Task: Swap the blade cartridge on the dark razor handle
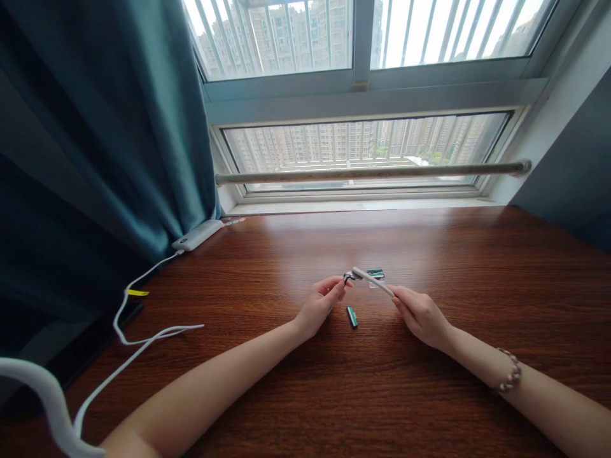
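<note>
Pinching firmly suits the left fingers (340, 288), closed on a small silver-and-black metal piece (349, 277); the right fingers (401, 298) grip what looks like a slim white toothbrush (378, 283), best worked lightly. A green-and-black rectangular cartridge (352, 317) lies near the left fingers.

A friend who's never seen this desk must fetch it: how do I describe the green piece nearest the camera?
On the brown desk below the window, look between the left hand and right hand. The small green and black piece lies there with a pale stripe. Unlike the similar pieces grouped nearer the window, it lies alone.
</note>
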`<state>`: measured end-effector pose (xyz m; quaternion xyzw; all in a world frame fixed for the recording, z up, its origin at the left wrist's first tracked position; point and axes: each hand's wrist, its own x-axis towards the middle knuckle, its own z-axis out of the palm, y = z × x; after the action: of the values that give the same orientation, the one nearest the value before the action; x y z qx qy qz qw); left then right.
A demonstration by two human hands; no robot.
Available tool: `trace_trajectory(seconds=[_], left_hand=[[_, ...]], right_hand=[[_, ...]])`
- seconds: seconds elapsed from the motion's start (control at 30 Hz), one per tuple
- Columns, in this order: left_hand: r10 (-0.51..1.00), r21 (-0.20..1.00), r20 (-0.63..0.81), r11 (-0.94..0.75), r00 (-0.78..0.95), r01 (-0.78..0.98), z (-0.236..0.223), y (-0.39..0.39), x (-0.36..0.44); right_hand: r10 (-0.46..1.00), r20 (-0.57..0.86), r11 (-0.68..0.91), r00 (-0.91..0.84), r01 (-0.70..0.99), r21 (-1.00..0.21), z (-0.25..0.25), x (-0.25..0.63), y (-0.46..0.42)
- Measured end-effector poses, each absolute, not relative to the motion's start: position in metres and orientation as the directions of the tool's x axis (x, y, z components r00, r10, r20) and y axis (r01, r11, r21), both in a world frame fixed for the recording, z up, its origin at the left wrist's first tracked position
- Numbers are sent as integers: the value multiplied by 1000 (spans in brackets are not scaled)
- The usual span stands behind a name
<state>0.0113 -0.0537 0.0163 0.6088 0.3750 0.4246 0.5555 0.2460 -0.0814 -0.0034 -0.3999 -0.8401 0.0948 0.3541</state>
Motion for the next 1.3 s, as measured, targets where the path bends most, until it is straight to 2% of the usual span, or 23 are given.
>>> trace_trajectory(seconds=[0.13,0.3,0.43,0.5,0.6,0.77,0.87,0.97,1.07,1.2,1.3], left_hand=[[921,977,171,-205,351,62,14,-48,12],[915,965,194,-242,353,99,15,-43,12],[904,951,219,-281,367,126,17,-43,12],[905,942,230,-300,357,153,17,-42,12],[901,923,265,-340,344,180,16,-42,11],[883,889,321,-406,343,213,17,-45,11],[877,867,361,-441,317,232,17,-47,12],[887,861,377,-442,269,252,18,-48,12],[905,877,355,-410,236,253,19,-49,11],[920,900,311,-366,238,236,19,-47,11],[929,917,277,-331,244,221,16,-46,10]], right_hand=[[754,536,634,-379,635,-442,-2,247,-80],[750,530,641,-396,634,-433,-1,249,-78],[775,545,591,-319,670,-448,0,249,-77],[768,546,605,-335,660,-445,-1,249,-77],[757,534,623,-377,662,-415,-2,250,-78],[762,565,579,-316,721,-379,-4,251,-79],[730,571,613,-374,727,-308,-4,250,-81],[729,585,586,-356,766,-264,-5,250,-82],[749,604,529,-274,796,-295,-7,249,-82],[747,577,574,-330,758,-310,-8,250,-81],[764,585,540,-271,765,-351,-8,250,-80]])
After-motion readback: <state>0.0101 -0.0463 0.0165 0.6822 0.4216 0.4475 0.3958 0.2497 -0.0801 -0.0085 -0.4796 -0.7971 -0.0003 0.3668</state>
